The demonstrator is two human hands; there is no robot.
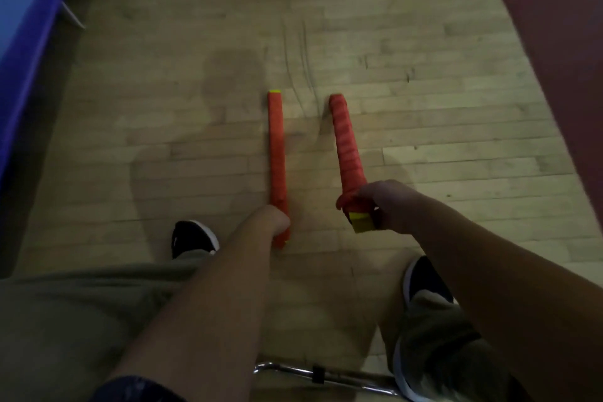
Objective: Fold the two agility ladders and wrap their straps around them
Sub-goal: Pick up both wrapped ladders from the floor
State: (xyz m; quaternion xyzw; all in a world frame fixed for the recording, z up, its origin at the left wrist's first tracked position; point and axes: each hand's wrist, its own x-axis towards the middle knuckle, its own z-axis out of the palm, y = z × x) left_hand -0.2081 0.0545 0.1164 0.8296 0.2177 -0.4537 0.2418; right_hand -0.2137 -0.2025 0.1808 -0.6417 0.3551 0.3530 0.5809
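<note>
- A blue mat [23,42] edges the wooden floor [163,108] at far left.
- Your left hand [272,219] is closed around the near end of the left ladder bundle [276,153], which lies flat on the floor.
- Just beside it, your right hand [388,206] clamps the near end of the right ladder bundle [346,147], strap-wrapped and angled up off the boards.
</note>
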